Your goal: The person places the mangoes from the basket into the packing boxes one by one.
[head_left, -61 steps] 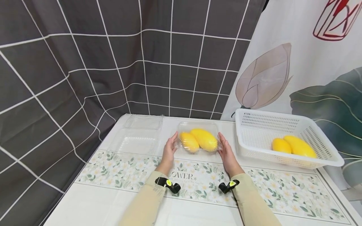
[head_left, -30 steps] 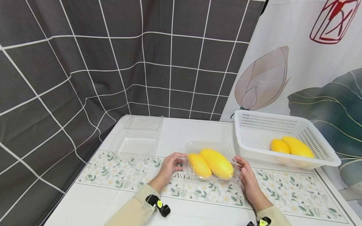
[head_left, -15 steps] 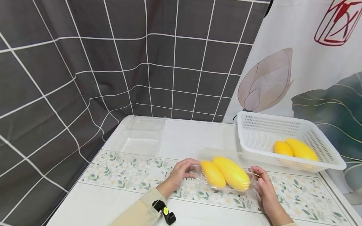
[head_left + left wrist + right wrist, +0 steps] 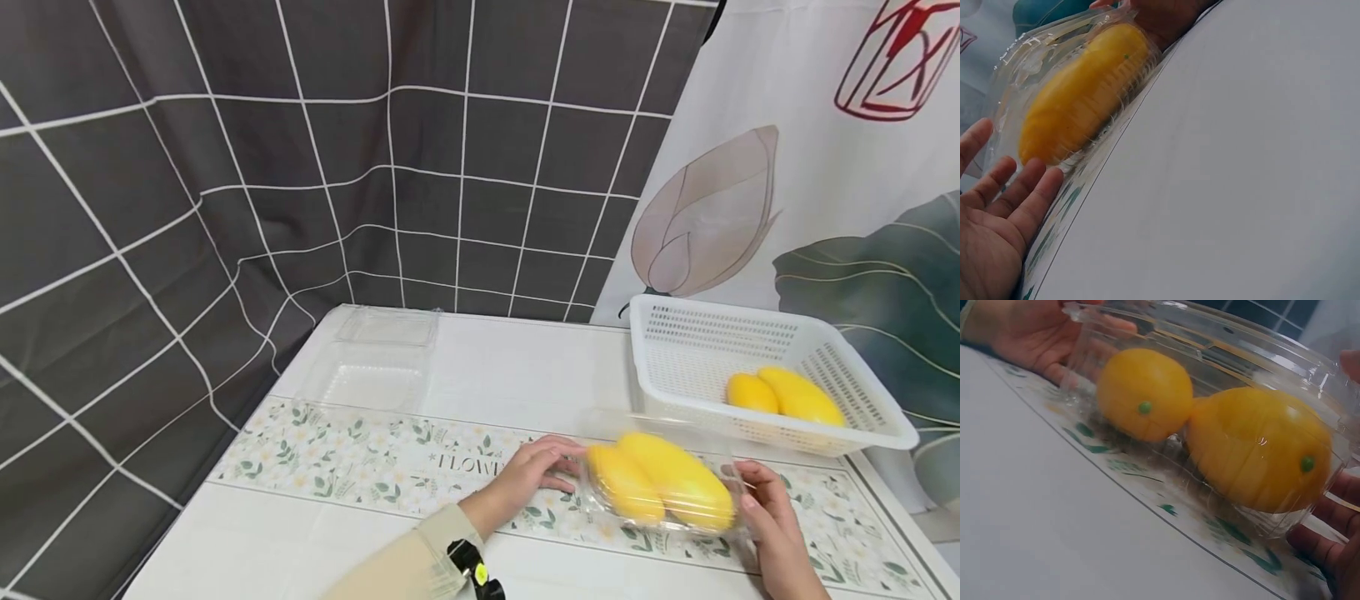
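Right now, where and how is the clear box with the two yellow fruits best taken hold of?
Probably low on its two short ends, one hand coming from each side. The clear box looks longer from side to side, and the yellow fruits fill its middle, so holding both ends should balance it. The left hand and right hand are at those ends.

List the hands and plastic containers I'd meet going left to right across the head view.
Open clear plastic clamshell → left hand → clear plastic clamshell holding two mangoes → right hand.
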Demonstrator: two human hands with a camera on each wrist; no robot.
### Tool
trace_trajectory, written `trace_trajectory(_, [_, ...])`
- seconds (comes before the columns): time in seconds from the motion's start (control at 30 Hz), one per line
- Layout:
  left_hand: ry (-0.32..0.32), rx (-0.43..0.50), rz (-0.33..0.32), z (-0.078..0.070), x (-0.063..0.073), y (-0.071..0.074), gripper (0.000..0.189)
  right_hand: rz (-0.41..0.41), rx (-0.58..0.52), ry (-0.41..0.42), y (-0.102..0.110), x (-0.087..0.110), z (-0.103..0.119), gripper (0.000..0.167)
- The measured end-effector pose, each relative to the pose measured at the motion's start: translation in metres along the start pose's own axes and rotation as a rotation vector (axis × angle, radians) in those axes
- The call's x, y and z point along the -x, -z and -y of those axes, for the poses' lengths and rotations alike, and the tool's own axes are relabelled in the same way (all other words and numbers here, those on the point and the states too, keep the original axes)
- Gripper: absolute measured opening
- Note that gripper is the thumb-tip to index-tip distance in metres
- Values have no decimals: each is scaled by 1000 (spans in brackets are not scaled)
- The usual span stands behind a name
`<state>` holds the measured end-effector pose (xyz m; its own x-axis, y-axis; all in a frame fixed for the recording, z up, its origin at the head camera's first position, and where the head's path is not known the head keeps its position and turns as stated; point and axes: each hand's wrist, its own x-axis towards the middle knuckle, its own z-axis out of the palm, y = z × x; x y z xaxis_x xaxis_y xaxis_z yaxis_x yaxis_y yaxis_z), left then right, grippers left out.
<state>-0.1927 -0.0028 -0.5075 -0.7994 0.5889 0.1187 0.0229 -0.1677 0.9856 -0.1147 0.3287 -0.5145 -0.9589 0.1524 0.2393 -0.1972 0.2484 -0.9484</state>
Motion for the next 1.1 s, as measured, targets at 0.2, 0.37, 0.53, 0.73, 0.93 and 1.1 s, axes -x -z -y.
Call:
trace_trajectory(0.2, [-3,6,65,3,-14,-18,47,-35,-26,-67,24,5,-5,33])
trace_trajectory(0.37, [18,-8,120,5,-27,-32,48,-87,-47,-169,45,7,-8,30])
trace_trajectory(0.53, [55,-69,168,5,-36,-47,47,-144,-21,-196,66,8,-12,29])
trace_trajectory(0.73, [114,-147,242,0,-44,-63,47,-226,-12,-196,82,7,-16,31])
trace_trajectory(0.93, [197,-186,252,0,-52,-75,47,-356,170,-323,83,4,-16,33])
trace_trajectory(1.1, [201,-216,233,2,-56,-79,47,-458,109,-425,79,2,-11,44])
